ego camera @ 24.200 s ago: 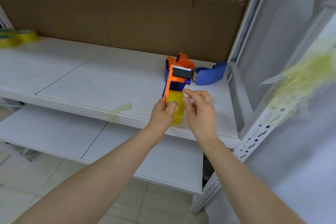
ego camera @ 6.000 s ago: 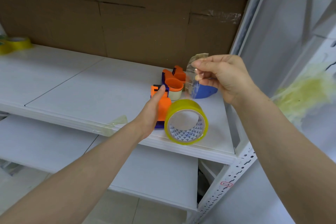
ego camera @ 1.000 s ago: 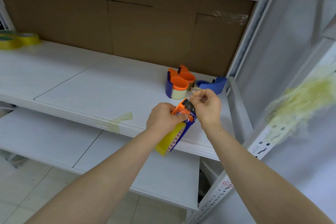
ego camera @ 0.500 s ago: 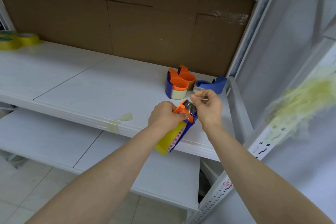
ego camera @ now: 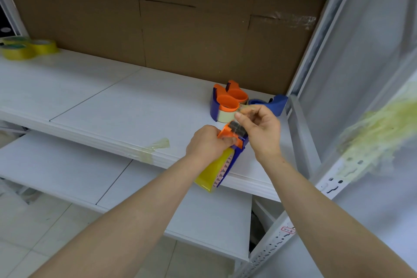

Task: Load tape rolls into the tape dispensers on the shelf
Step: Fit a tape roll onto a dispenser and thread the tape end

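Both hands busy | my left hand (ego camera: 208, 142) squeezes the dispenser (ego camera: 228, 153) over the shelf (ego camera: 112, 106) edge | my right hand (ego camera: 259, 128) pinches the tape end (ego camera: 242, 109), now lifted higher.

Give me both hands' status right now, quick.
Left hand: closed around the orange and blue tape dispenser loaded with a yellow tape roll.
Right hand: fingers pinching the clear tape end above the dispenser.

Glossy yellow tape roll (ego camera: 211, 170), plastic dispenser (ego camera: 234, 142), matt white shelf (ego camera: 112, 106), brown cardboard backing (ego camera: 180, 36).
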Demonstrator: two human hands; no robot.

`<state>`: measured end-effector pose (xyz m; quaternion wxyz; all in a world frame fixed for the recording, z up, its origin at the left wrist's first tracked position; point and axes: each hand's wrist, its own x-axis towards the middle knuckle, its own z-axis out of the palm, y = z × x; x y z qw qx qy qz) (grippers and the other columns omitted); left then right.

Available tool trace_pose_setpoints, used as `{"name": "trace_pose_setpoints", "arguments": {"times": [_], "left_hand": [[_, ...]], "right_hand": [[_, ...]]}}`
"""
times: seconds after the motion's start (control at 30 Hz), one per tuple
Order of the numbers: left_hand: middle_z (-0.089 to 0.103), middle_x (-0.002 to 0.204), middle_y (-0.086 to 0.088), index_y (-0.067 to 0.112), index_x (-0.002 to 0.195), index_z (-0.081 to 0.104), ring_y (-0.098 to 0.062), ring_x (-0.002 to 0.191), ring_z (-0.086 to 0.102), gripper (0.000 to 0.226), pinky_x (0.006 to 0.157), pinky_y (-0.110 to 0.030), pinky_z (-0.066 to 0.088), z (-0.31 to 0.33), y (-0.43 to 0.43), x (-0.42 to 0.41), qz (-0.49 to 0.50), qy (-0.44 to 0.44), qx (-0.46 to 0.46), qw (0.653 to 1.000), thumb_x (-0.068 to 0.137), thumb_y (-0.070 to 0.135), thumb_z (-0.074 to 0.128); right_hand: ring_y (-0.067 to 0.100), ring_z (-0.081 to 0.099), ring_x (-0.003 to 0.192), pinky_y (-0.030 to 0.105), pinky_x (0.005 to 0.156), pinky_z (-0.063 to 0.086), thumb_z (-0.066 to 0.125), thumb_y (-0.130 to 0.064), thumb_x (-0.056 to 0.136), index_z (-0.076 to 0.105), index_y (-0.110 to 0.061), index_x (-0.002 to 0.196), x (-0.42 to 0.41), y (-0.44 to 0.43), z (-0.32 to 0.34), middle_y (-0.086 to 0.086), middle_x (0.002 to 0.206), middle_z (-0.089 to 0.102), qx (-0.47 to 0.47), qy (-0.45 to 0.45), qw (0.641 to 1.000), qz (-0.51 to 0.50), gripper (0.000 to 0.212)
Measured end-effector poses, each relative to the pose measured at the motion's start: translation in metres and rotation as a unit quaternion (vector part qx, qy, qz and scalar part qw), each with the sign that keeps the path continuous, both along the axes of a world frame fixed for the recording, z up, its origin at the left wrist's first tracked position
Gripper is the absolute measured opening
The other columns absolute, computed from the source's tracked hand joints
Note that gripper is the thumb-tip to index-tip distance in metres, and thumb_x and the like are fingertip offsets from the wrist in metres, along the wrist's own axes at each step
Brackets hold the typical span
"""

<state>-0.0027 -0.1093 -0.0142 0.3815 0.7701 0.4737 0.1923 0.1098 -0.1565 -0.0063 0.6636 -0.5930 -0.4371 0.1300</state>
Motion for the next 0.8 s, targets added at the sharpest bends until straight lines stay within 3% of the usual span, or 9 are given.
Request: {"name": "trace_pose_setpoints", "arguments": {"times": [0.1, 0.3, 0.47, 0.6, 0.67, 0.8], "left_hand": [[0.069, 0.098, -0.005, 0.014, 0.099, 0.066, -0.022, 0.087, 0.065, 0.038, 0.079, -0.033, 0.053, 0.0, 0.0, 0.001, -0.006, 0.004, 0.003, 1.0, 0.086, 0.048, 0.057], [0.068, 0.097, -0.003, 0.015, 0.1, 0.066, -0.019, 0.087, 0.065, 0.037, 0.075, -0.03, 0.051, -0.001, -0.001, 0.001, -0.008, 0.005, 0.014, 1.0, 0.085, 0.048, 0.059], [0.067, 0.094, -0.001, 0.016, 0.096, 0.064, -0.018, 0.083, 0.063, 0.034, 0.07, -0.027, 0.049, -0.004, 0.0, 0.004, 0.007, 0.027, 0.034, 0.999, 0.085, 0.048, 0.06], [0.067, 0.097, -0.002, 0.016, 0.098, 0.063, -0.019, 0.086, 0.064, 0.036, 0.07, -0.027, 0.048, -0.004, 0.001, 0.005, 0.01, 0.035, 0.031, 0.999, 0.082, 0.048, 0.063], [0.067, 0.098, -0.002, 0.016, 0.1, 0.062, -0.019, 0.088, 0.064, 0.037, 0.069, -0.027, 0.047, -0.003, 0.001, 0.007, 0.01, 0.051, 0.031, 0.998, 0.081, 0.047, 0.065], [0.066, 0.096, -0.002, 0.016, 0.101, 0.06, -0.018, 0.084, 0.062, 0.042, 0.067, -0.026, 0.046, 0.0, 0.001, 0.014, 0.01, 0.093, 0.038, 0.995, 0.078, 0.051, 0.067]], "right_hand": [[0.01, 0.065, 0.079, 0.022, 0.071, 0.056, 0.07, -0.011, 0.081, 0.063, -0.023, 0.082, 0.0, 0.002, 0.003, -0.002, 0.085, 0.068, -0.014, -0.026, 0.999, 0.023, 0.014], [0.026, 0.064, 0.092, 0.03, 0.076, 0.056, 0.071, -0.011, 0.08, 0.062, -0.019, 0.081, 0.013, 0.004, -0.002, 0.011, 0.094, 0.069, -0.032, -0.008, 0.999, 0.007, 0.012], [0.015, 0.066, 0.089, 0.023, 0.073, 0.055, 0.069, -0.008, 0.081, 0.061, -0.019, 0.079, 0.009, 0.006, -0.003, -0.003, 0.089, 0.069, -0.043, 0.048, 0.998, 0.016, 0.014], [0.012, 0.066, 0.085, 0.023, 0.07, 0.053, 0.07, -0.006, 0.079, 0.061, -0.001, 0.088, 0.011, 0.01, -0.005, -0.005, 0.087, 0.069, -0.054, 0.099, 0.994, 0.0, 0.014], [0.016, 0.065, 0.088, 0.025, 0.071, 0.052, 0.071, -0.003, 0.078, 0.062, -0.008, 0.081, 0.013, 0.008, -0.006, -0.003, 0.087, 0.069, -0.049, 0.142, 0.989, -0.006, 0.01], [0.018, 0.061, 0.081, 0.029, 0.069, 0.052, 0.07, 0.002, 0.077, 0.059, -0.017, 0.069, 0.012, 0.004, -0.008, -0.001, 0.077, 0.065, -0.033, 0.201, 0.978, -0.032, 0.023]]}}
